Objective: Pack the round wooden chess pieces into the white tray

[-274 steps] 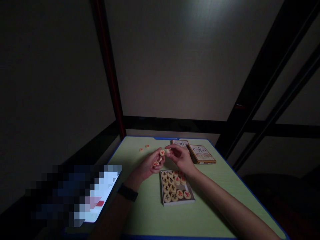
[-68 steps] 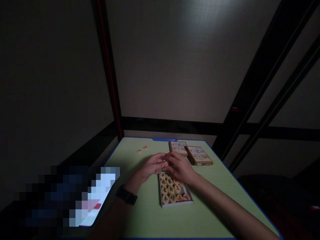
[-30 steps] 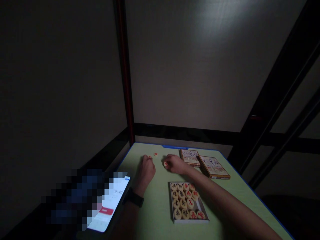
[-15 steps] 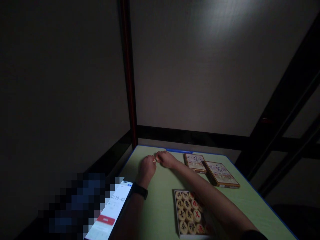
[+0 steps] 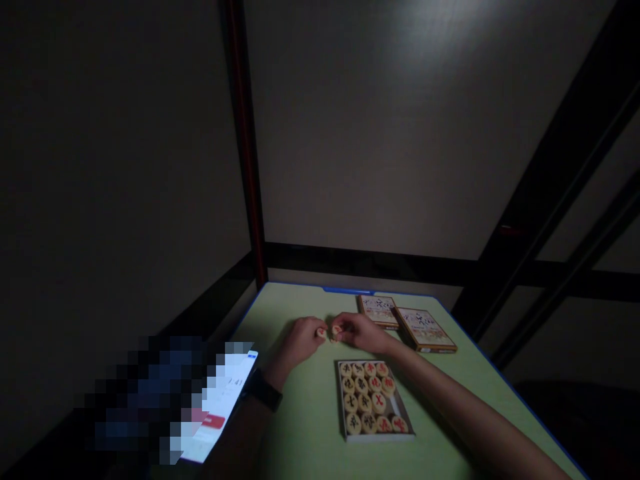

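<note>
Above the green table [image 5: 295,393], my left hand [image 5: 303,339] pinches a round wooden Chinese chess piece [image 5: 321,332] with a red character. Just to its right, my right hand [image 5: 357,331] grips another red-marked Chinese chess piece [image 5: 337,330] between thumb and fingers. The two pieces are close together, with a small gap between them. Nearer to me lies an open box tray [image 5: 373,437] filled with rows of pieces in black and red characters. One slot at its right side shows bare tray bottom.
Two boxes, a smaller box [image 5: 379,311] and a larger box [image 5: 426,329], lie at the far right of the table. A lit phone [image 5: 223,400] is at the left, partly blurred out. Dark-framed walls stand behind and to the left.
Both hands have come nearer to me and rightward, each with a piece. The right forearm has swung off the tray, uncovering its right side. The camera view has shifted slightly.
</note>
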`<state>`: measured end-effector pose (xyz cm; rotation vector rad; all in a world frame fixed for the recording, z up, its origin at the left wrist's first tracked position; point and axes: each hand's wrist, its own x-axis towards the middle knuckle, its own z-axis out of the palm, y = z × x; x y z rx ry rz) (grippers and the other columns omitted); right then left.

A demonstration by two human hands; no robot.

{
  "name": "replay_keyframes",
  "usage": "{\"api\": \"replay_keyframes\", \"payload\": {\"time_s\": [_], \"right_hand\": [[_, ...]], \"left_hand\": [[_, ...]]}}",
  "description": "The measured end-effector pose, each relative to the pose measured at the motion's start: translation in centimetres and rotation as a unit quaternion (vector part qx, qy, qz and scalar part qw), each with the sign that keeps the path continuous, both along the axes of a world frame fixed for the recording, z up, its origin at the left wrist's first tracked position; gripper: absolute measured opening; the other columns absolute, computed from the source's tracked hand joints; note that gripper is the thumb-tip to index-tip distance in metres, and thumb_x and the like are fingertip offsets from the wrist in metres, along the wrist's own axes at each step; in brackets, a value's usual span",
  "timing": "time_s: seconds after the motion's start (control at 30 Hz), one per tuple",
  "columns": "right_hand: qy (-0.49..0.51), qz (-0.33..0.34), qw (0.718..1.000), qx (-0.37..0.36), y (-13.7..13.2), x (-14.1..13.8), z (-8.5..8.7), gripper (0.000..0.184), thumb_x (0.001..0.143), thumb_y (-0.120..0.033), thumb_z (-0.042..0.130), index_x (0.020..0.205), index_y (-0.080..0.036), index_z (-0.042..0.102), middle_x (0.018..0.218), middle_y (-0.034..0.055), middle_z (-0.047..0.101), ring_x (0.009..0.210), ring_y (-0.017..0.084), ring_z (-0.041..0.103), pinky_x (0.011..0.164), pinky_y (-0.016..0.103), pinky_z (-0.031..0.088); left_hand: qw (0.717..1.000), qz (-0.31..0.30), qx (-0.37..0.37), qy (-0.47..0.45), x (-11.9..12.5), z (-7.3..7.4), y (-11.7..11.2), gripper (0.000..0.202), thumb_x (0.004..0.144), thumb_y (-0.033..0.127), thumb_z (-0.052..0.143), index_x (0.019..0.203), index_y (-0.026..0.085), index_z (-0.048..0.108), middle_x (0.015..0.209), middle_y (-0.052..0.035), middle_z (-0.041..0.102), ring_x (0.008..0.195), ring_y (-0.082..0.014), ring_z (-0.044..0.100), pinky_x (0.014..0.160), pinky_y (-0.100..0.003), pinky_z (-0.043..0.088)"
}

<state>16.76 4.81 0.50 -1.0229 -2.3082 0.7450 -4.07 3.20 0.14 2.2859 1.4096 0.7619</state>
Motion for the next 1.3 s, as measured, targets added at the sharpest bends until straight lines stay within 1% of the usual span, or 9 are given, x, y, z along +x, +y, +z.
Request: {"api": "replay_keyframes", "payload": {"time_s": [0.07, 0.2, 0.37, 0.53, 0.67, 0.8, 1.0, 1.17, 1.3], "right_hand": [[0.026, -0.033, 0.999, -0.010, -0.6, 1.0, 0.0, 0.013, 0.079, -0.012, 0.065, 0.091, -0.015, 0.067, 0.083, 0.0030, 0.070, 0.074, 0.016, 0.063, 0.067, 0.024, 0.047], [-0.023, -0.092, 0.994, 0.056, -1.3, 2.2, 0.0, 0.019, 0.069, -0.005, 0.067, 0.084, -0.015, 0.070, 0.081, 0.0034, 0.068, 0.073, 0.016, 0.059, 0.066, 0.024, 0.043], [-0.071, -0.066, 0.994, 0.043, -2.2, 2.6, 0.5, 0.019, 0.068, 0.001, 0.065, 0.078, -0.015, 0.070, 0.076, 0.0012, 0.066, 0.068, 0.014, 0.058, 0.063, 0.021, 0.041], [-0.094, -0.082, 0.991, 0.047, -2.9, 2.8, 1.1, 0.007, 0.077, -0.015, 0.073, 0.084, -0.015, 0.072, 0.077, 0.0029, 0.067, 0.069, 0.015, 0.059, 0.064, 0.023, 0.042], [-0.141, -0.104, 0.981, 0.084, -3.1, 2.9, 1.0, 0.010, 0.078, -0.022, 0.077, 0.084, -0.015, 0.072, 0.083, 0.0061, 0.067, 0.075, 0.017, 0.061, 0.068, 0.024, 0.043], [-0.144, -0.099, 0.981, 0.086, -2.9, 3.0, 0.8, 0.014, 0.078, -0.027, 0.080, 0.084, -0.016, 0.072, 0.082, 0.0053, 0.067, 0.075, 0.018, 0.061, 0.068, 0.024, 0.043], [-0.130, -0.087, 0.984, 0.083, -2.6, 3.2, 0.6, 0.014, 0.076, -0.026, 0.082, 0.083, -0.017, 0.073, 0.079, 0.0040, 0.065, 0.071, 0.017, 0.060, 0.065, 0.025, 0.043], [-0.117, -0.062, 0.987, 0.087, -2.5, 3.2, 0.4, 0.010, 0.079, -0.021, 0.077, 0.087, -0.017, 0.073, 0.084, 0.0056, 0.067, 0.078, 0.019, 0.063, 0.072, 0.027, 0.046], [-0.108, -0.063, 0.989, 0.076, -2.8, 3.3, 1.5, 0.006, 0.082, -0.015, 0.070, 0.087, -0.016, 0.072, 0.086, 0.0062, 0.070, 0.080, 0.020, 0.063, 0.074, 0.028, 0.046]], "left_hand": [[1.000, -0.013, -0.008, -0.018, 0.1, 0.1, -0.7, 0.026, 0.074, 0.008, 0.061, 0.091, 0.021, 0.077, 0.094, -0.0042, 0.077, 0.087, -0.0177, 0.068, 0.082, -0.025, 0.050], [0.999, -0.010, -0.035, -0.031, 0.0, -0.1, -1.2, 0.026, 0.071, 0.009, 0.065, 0.091, 0.019, 0.077, 0.095, -0.0048, 0.077, 0.087, -0.0181, 0.069, 0.081, -0.026, 0.051], [0.998, -0.006, -0.043, -0.044, -0.1, -0.4, -1.2, 0.023, 0.070, 0.011, 0.069, 0.090, 0.018, 0.077, 0.093, -0.0045, 0.077, 0.086, -0.0182, 0.069, 0.080, -0.026, 0.051], [0.999, -0.007, -0.021, -0.025, -0.2, -0.3, -1.4, 0.021, 0.070, 0.014, 0.072, 0.090, 0.019, 0.077, 0.093, -0.0046, 0.075, 0.086, -0.0183, 0.068, 0.082, -0.027, 0.050], [1.000, -0.002, -0.015, -0.007, -0.3, -0.1, -1.6, 0.021, 0.071, 0.018, 0.074, 0.092, 0.019, 0.077, 0.094, -0.0054, 0.074, 0.086, -0.0191, 0.068, 0.081, -0.028, 0.050], [1.000, 0.001, -0.014, -0.006, -0.4, -0.1, -1.7, 0.021, 0.070, 0.019, 0.074, 0.091, 0.019, 0.077, 0.094, -0.0057, 0.075, 0.086, -0.0196, 0.068, 0.082, -0.029, 0.050], [0.999, 0.003, -0.031, -0.044, -0.4, 0.2, -1.8, 0.024, 0.069, 0.014, 0.073, 0.092, 0.020, 0.077, 0.095, -0.0047, 0.076, 0.087, -0.0200, 0.069, 0.083, -0.029, 0.051], [0.998, 0.022, -0.002, -0.058, -0.3, 0.7, -1.9, 0.029, 0.068, 0.010, 0.075, 0.094, 0.021, 0.075, 0.096, -0.0027, 0.075, 0.086, -0.0181, 0.068, 0.083, -0.028, 0.051], [0.998, 0.031, 0.018, -0.054, -0.2, 0.5, -1.8, 0.028, 0.067, 0.010, 0.077, 0.092, 0.022, 0.074, 0.094, -0.0007, 0.072, 0.083, -0.0164, 0.066, 0.079, -0.027, 0.050]]}}
